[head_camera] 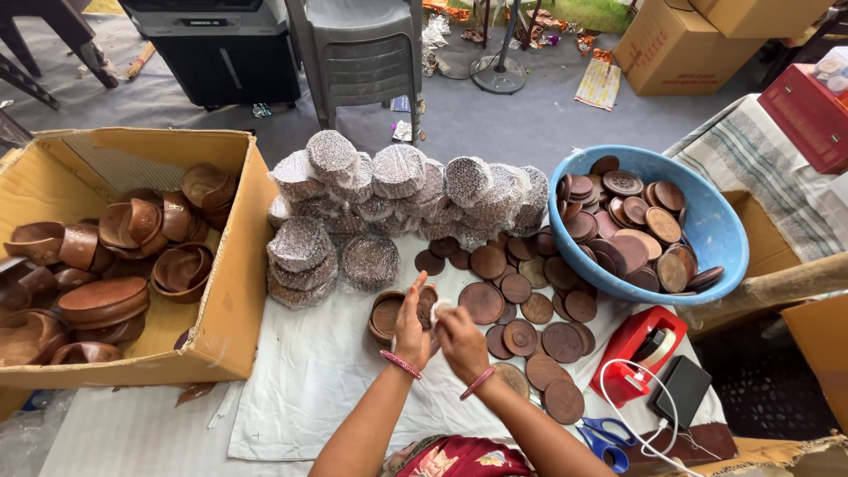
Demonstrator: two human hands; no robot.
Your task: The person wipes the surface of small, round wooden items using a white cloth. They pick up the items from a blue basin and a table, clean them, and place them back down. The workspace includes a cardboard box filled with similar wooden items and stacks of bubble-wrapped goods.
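My left hand (410, 329) rests on a small round wooden bowl (386, 315) standing on the white sheet (309, 380), its fingers over the rim. My right hand (459, 340) is beside it and pinches a small white piece (439, 308) over the bowl. Both wrists wear red bangles. Several flat brown wooden lids (521, 309) lie spread just right of my hands. A heap of bowls wrapped in white foam netting (389, 199) is stacked behind.
A cardboard box (234, 274) of wooden bowls stands at left. A blue plastic basin (715, 225) of wooden lids sits at right. A red tape dispenser (636, 349), a black power bank (682, 389) with white cable and blue scissors (605, 439) lie near right. A grey chair (358, 53) stands behind.
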